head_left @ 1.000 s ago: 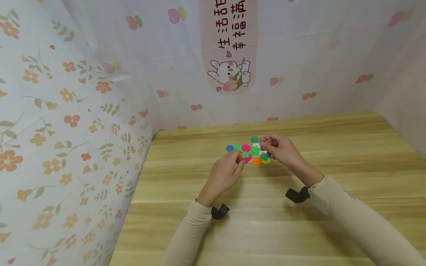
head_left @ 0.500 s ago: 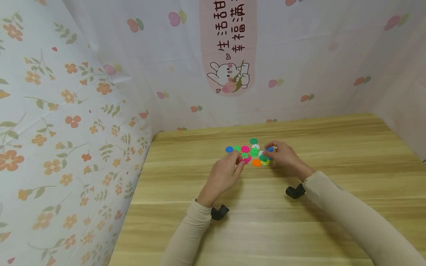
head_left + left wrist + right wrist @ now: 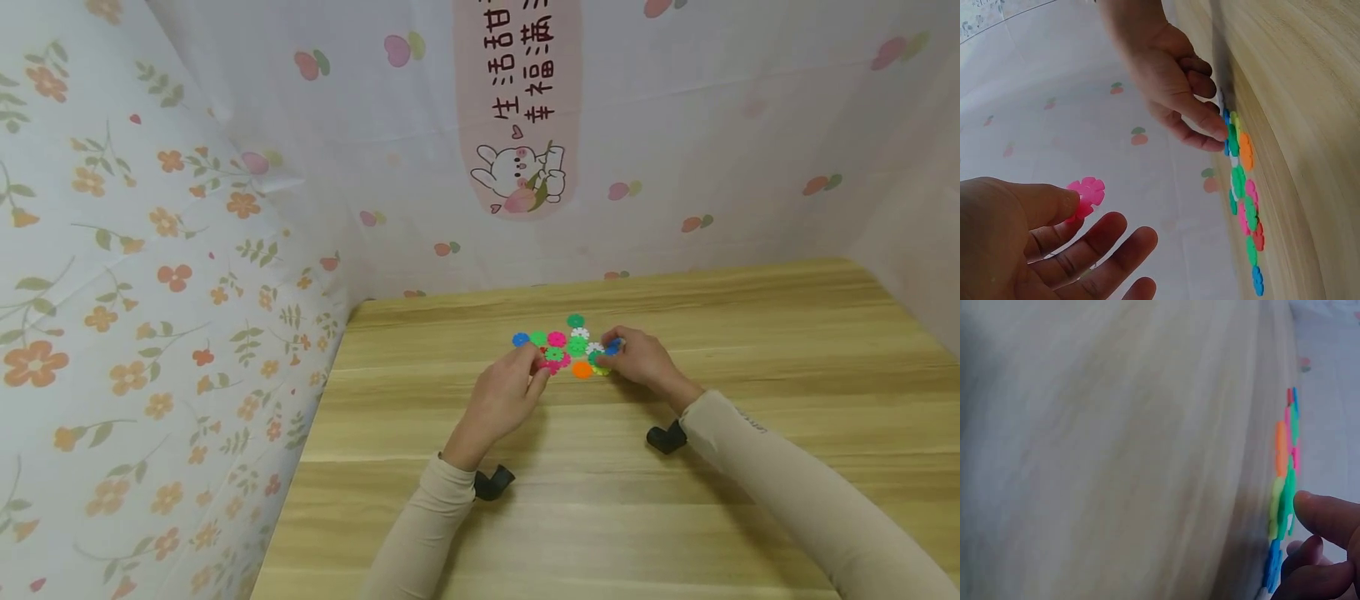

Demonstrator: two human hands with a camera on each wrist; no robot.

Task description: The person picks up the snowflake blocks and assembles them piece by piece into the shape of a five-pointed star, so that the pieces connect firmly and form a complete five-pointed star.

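My left hand (image 3: 501, 398) is raised above the table, pinching a pink flower-shaped plastic disc (image 3: 1090, 195) between thumb and forefinger; its other fingers are spread. My right hand (image 3: 643, 358) is low at the right side of a loose group of similar notched discs. Its thumb and forefinger are slightly apart beside a dark green disc (image 3: 1232, 140), and I see nothing clearly held between them. Blue discs (image 3: 1272, 565) lie by its lower fingers. The group also includes an orange disc (image 3: 582, 370), a white disc (image 3: 580, 333) and several green and pink ones.
The discs lie on a wood-grain table (image 3: 570, 525), towards its back edge. A patterned cloth (image 3: 405, 142) hangs behind, and a floral cloth (image 3: 150, 333) covers the left side. Black angled pieces (image 3: 495, 482) project below both wrists.
My right hand has moved from the white disc at the back down to the right side of the group, uncovering the white disc. My left hand stays nearly still, and the head view shifts slightly.
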